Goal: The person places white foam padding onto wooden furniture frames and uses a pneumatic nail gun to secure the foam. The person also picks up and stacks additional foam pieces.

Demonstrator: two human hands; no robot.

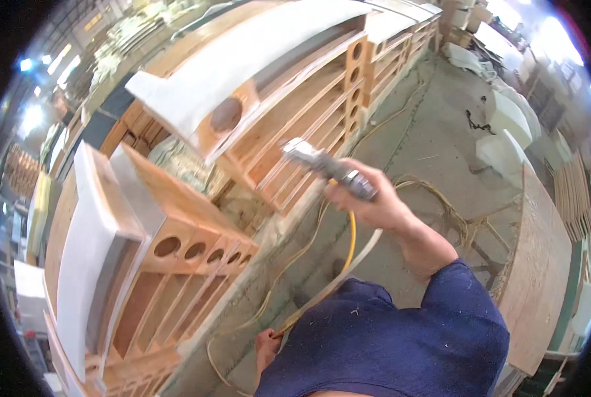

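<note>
Metal air tool (322, 165), gripped at its rear end by the right hand (368, 202), its nose pointing at the slatted wooden frame (308, 112) up and to the left. The left hand (267, 347), low beside the blue shirt (388, 344), is closed on the yellow hose (350, 245).

Yellow hose (352, 239), dark-blue sleeve (401, 331)

Wooden frames (196, 251) left of concrete floor (434, 145)

Grey concrete floor (434, 142), bright workshop lights (32, 118)
</note>
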